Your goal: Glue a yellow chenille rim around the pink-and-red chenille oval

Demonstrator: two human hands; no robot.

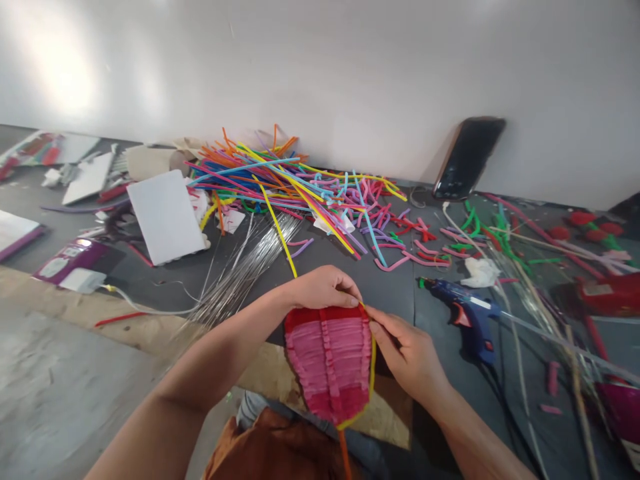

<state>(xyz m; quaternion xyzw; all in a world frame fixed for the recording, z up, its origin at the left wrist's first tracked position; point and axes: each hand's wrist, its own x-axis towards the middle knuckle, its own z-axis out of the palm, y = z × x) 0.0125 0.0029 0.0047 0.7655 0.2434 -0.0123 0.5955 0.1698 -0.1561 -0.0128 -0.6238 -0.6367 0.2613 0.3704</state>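
Note:
A pink and red petal shape [345, 353], built of pipe cleaners laid side by side, is held up over the table's front edge. Along its right side and bottom tip runs a yellow pipe cleaner [373, 373], and an orange stem [344, 450] points down from the tip. My left hand [327, 288] is closed on the petal's top edge, thumb near the upper right corner. Just below that corner, my right hand [407, 353] pinches the yellow-lined edge. Another yellow length [275, 227] reaches up behind my left hand; whether it joins the edging is hidden.
Behind lies a heap of coloured pipe cleaners [260, 173], with thin metal wires [250, 267] in front. A blue glue gun [467, 313] rests at right, its cable trailing forward. A phone [469, 159] leans on the wall. A white card [167, 217] stands left.

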